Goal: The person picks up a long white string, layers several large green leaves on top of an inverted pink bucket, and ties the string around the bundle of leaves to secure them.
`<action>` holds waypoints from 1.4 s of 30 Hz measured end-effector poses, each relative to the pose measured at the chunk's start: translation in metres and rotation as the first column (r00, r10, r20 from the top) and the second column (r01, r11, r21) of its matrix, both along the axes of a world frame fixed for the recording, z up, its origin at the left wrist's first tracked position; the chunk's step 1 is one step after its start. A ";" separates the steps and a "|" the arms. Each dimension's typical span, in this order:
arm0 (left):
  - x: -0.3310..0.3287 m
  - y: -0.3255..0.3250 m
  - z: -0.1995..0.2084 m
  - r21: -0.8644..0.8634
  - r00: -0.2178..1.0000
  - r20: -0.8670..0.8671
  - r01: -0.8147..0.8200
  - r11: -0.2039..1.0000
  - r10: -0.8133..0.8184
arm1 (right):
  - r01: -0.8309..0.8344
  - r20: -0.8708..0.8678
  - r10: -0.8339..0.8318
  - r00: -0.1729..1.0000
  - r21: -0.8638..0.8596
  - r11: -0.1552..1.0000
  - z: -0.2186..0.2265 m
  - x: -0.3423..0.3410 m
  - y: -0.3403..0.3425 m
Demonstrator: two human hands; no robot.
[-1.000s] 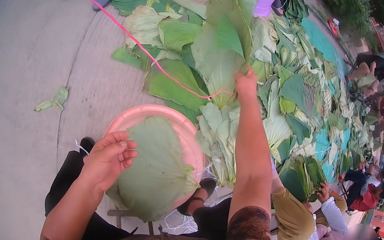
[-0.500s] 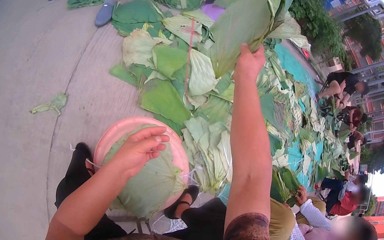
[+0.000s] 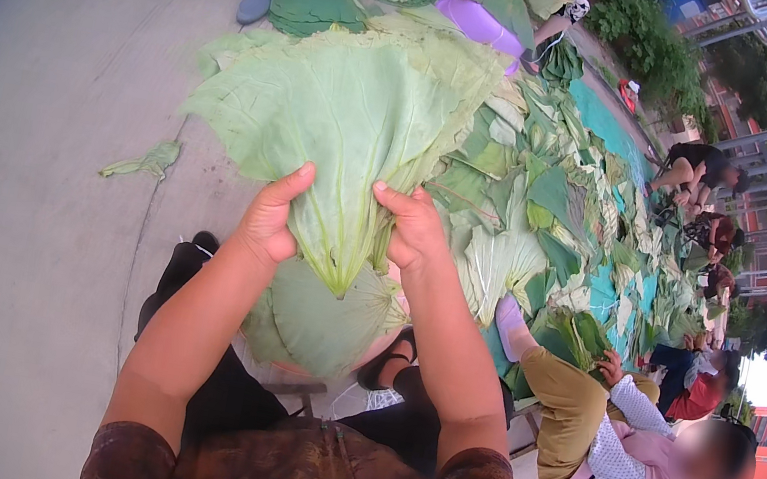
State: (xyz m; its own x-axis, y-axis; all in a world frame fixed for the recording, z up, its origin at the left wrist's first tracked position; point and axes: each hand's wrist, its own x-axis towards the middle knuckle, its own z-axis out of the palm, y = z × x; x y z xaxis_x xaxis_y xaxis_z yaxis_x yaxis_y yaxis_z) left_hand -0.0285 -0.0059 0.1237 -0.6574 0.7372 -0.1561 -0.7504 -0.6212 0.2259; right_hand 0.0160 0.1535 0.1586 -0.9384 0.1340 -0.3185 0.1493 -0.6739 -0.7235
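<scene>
A large pale green lotus leaf point(image 3: 354, 113), folded into a fan, is stretched between my two hands. My left hand point(image 3: 274, 216) grips its left edge, thumb on top and fingers behind. On the opposite edge, my right hand point(image 3: 409, 229) pinches it the same way. The narrow, pointed end faces me, and the wide part spreads away over the pile. Below it, another folded leaf point(image 3: 318, 325) lies on a round pink basin point(image 3: 383, 343) between my legs; the held leaf and my forearms hide much of the basin.
A long heap of lotus leaves point(image 3: 561, 208) covers teal sheeting at the right. Dark green stacks point(image 3: 316, 7) and a purple basin point(image 3: 475, 24) lie beyond. A co-worker point(image 3: 622, 452) sits close at my right; others sit farther off. One loose leaf point(image 3: 143, 161) lies on the concrete.
My right hand has come back from the heap toward me with a leaf. My left hand, which was empty over the basin, now grips that leaf too, and it is spread out.
</scene>
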 end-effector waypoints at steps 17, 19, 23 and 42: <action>0.055 -0.060 -0.020 -0.261 0.994 -0.042 0.083 0.962 -0.098 | 0.202 -0.103 -0.330 0.938 0.938 0.281 -0.059 0.103 -0.106; 0.055 -0.058 -0.025 -0.348 0.997 -0.074 -0.045 0.936 0.021 | 0.236 -0.106 -0.381 0.919 0.920 0.313 -0.061 0.102 -0.108; 0.048 -0.063 -0.021 -0.272 1.000 -0.018 -0.019 0.962 0.015 | 0.282 -0.084 -0.451 0.888 0.876 0.393 -0.063 0.090 -0.113; 0.060 -0.063 -0.008 -0.161 0.996 -0.094 -0.023 0.987 0.008 | 0.378 -0.102 -0.467 0.878 0.747 0.546 -0.061 0.094 -0.101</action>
State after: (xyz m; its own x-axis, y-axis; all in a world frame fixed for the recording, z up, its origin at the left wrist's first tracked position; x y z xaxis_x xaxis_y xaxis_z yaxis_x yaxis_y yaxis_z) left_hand 0.0314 -0.0689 0.1161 -0.6859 0.6965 -0.2106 -0.7119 -0.5824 0.3923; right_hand 0.1104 0.0527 0.0981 -0.6799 0.7332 -0.0129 0.0887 0.0647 -0.9940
